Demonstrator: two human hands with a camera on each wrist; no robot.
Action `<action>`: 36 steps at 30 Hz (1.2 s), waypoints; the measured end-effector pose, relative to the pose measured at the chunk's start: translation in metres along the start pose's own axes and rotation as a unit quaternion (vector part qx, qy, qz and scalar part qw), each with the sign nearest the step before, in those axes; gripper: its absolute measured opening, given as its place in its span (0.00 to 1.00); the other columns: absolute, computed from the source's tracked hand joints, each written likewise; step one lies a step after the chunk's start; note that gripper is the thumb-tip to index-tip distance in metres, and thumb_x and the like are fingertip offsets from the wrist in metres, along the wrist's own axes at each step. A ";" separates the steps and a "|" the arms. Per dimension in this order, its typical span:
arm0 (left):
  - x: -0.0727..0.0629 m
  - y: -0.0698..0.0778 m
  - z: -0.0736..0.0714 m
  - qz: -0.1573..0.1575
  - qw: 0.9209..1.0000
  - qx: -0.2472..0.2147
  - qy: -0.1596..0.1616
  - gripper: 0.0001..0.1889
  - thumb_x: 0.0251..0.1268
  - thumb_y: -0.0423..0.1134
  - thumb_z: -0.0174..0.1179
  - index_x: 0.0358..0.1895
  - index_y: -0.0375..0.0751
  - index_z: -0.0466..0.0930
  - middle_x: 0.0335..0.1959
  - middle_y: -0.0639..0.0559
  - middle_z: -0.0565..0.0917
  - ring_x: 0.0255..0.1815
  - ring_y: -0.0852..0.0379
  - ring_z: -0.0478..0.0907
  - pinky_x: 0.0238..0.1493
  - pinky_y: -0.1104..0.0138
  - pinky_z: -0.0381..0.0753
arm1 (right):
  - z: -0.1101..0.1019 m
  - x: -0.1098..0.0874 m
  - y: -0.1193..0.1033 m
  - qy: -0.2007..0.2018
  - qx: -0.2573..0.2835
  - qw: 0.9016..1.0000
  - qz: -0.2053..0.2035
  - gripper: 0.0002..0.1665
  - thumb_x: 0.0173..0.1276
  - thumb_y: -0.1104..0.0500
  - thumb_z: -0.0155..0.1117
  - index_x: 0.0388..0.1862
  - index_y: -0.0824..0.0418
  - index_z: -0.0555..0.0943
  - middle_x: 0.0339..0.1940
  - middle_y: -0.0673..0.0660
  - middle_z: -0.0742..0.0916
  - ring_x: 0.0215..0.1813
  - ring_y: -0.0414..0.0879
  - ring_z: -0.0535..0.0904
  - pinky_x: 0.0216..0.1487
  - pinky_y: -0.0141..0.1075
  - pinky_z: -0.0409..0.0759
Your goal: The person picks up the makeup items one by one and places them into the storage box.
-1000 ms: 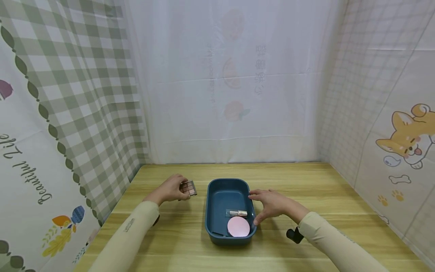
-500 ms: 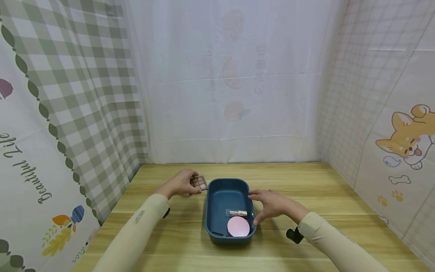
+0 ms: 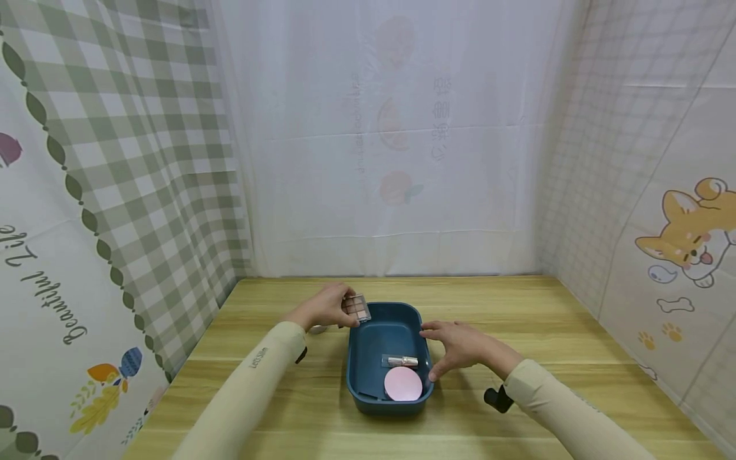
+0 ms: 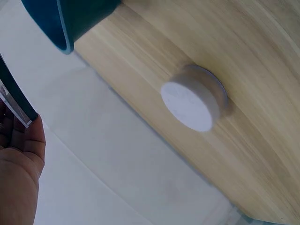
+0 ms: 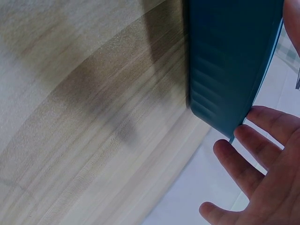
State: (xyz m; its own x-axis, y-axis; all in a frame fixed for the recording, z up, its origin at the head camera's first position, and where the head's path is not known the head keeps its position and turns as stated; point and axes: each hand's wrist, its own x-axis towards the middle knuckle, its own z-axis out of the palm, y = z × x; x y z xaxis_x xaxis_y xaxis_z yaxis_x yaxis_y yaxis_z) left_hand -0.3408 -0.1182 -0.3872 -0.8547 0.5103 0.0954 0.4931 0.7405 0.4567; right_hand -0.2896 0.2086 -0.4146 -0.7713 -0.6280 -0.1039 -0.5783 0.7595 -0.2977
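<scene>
My left hand [image 3: 326,308] pinches a small eyeshadow palette [image 3: 358,308], its pans showing through a clear lid, over the far left rim of a dark blue rectangular bin [image 3: 352,358]. In the left wrist view, fingers curl at one end of the palette [image 4: 18,96]. Against the bin's right side rests my right hand [image 3: 462,348], fingers spread and fingertips at the rim. The right wrist view shows those extended fingers [image 5: 239,166] beside the bin wall [image 5: 229,61]. Inside the bin lie a pink round compact [image 3: 403,384] and a silver-and-clear tube [image 3: 400,361].
A white round-topped item [image 4: 190,105] stands on the wooden table [image 3: 494,300], left of the bin and partly hidden by my left arm in the head view. Flat dark pieces [image 3: 370,395] lie in the bin's near left corner. Cloth curtains [image 3: 391,191] border the table.
My left hand has carried the palette rightward and slightly away from me, from beside the bin to over its far left rim. The right hand and bin stay put.
</scene>
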 end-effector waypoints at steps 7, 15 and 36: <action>0.010 0.011 0.009 0.009 1.000 -0.007 -0.016 0.32 0.51 0.44 0.76 0.58 0.33 0.75 0.49 0.46 0.76 0.45 0.53 0.72 0.48 0.59 0.77 | 0.000 -0.001 -0.002 0.000 0.008 1.000 0.005 0.56 0.48 0.35 0.79 0.69 0.66 0.73 0.71 0.64 0.72 0.70 0.66 0.67 0.67 0.70 0.57; 0.023 0.019 0.023 0.034 0.999 0.033 -0.013 0.33 0.48 0.45 0.76 0.57 0.32 0.77 0.47 0.47 0.76 0.45 0.54 0.70 0.47 0.62 0.76 | 0.001 0.001 0.000 -0.001 0.005 1.000 0.004 0.56 0.49 0.35 0.79 0.69 0.66 0.72 0.71 0.65 0.72 0.70 0.65 0.67 0.66 0.71 0.57; 0.053 0.041 0.071 0.036 0.991 0.100 -0.082 0.30 0.48 0.49 0.78 0.54 0.39 0.81 0.39 0.56 0.73 0.41 0.60 0.68 0.40 0.71 0.73 | 0.000 -0.001 0.000 0.000 0.010 1.000 -0.006 0.56 0.50 0.36 0.78 0.69 0.67 0.72 0.71 0.66 0.71 0.70 0.65 0.67 0.66 0.71 0.57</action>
State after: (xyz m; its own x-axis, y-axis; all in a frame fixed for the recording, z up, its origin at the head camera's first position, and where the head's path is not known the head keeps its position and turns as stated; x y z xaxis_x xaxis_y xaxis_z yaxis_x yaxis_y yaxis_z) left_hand -0.3542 -0.0302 -0.4263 -0.7860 0.6174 -0.0319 0.5885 0.7631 0.2672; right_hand -0.2889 0.2093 -0.4148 -0.7640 -0.6373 -0.1011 -0.5822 0.7483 -0.3180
